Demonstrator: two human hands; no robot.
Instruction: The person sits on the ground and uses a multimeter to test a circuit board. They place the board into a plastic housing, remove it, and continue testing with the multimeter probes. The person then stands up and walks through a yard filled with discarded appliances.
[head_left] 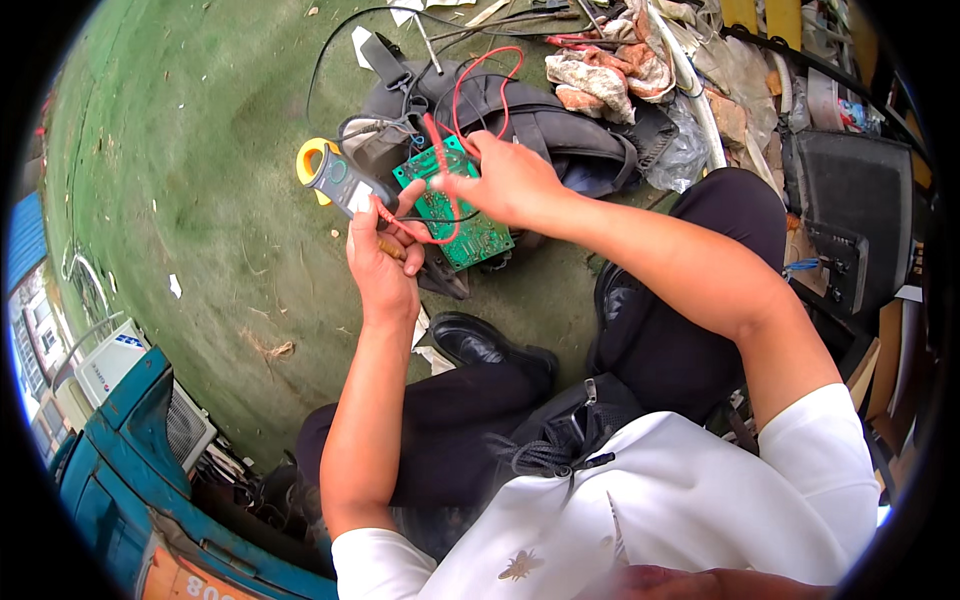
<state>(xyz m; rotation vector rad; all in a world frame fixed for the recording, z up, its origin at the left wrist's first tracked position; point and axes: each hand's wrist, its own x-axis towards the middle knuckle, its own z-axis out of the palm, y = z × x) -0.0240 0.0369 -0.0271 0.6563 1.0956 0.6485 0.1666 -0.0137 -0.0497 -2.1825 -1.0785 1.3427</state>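
Green circuit board (478,236) sits between the two hands in the head view, the only view here, at the near side of a dark backpack (545,122) that rests on the green floor (220,240). Its long axis runs aslant, from the upper left by the bag down to the lower right, toward the person's shoes (470,340).

The right hand (515,182) comes in from the right and covers part of the upper right edge; its thumb reaches leftward across the board's face. That makes it the nearer hand, with the bulk of the board lying below and to the left of its grip. Finger and thumb look spread, but blur around the red lead (437,143) leaves me unable to tell whether they are clamped on anything.

The left hand (385,258) stands at the board's left edge, so the board lies to the right of its grip. Its fingers are curled, with a loop of red lead running from beside the thumb; what they close on I cannot tell. The clamp meter (352,190) lies just above this hand, its yellow hook end pointing up and left, away from the board.
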